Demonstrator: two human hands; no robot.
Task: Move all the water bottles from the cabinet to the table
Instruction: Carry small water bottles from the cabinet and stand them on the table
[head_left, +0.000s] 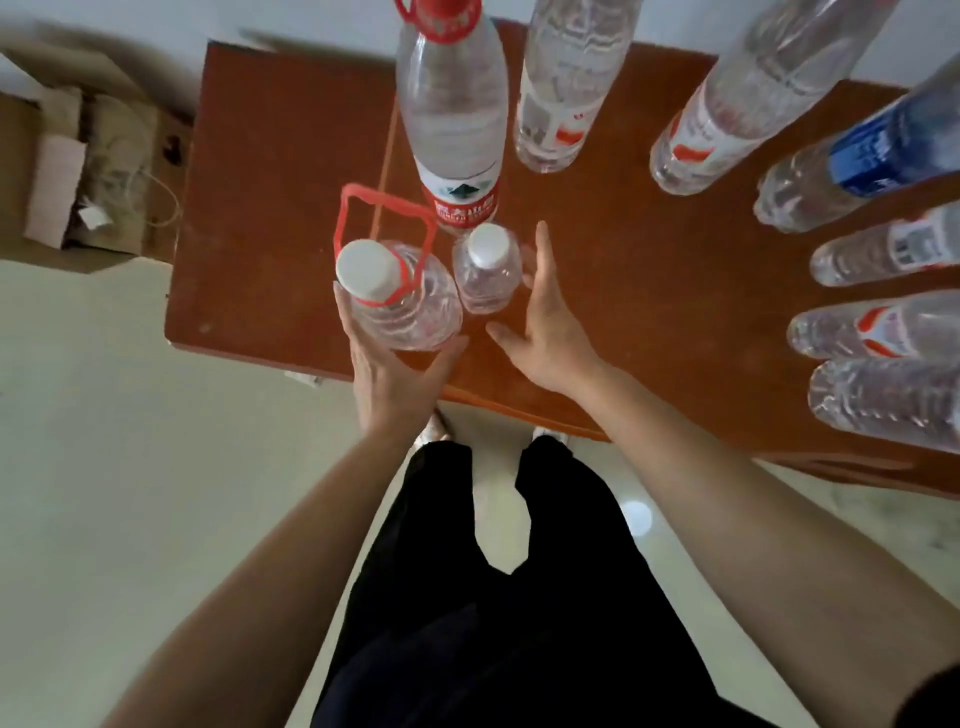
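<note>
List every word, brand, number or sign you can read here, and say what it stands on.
No text is legible.
Red-labelled bottle: white characters, too blurred.
Blue-labelled bottle: white print, too blurred.
Barcode bottle: digits too small.
Handled bottle, held by the left hand: no readable print.

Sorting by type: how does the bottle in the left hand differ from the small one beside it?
The handled bottle is wider than the small bottle. The handled bottle has a red loop handle; the small bottle has none. The left hand grips the handled bottle; no hand grips the small bottle. Both are clear with white caps.
</note>
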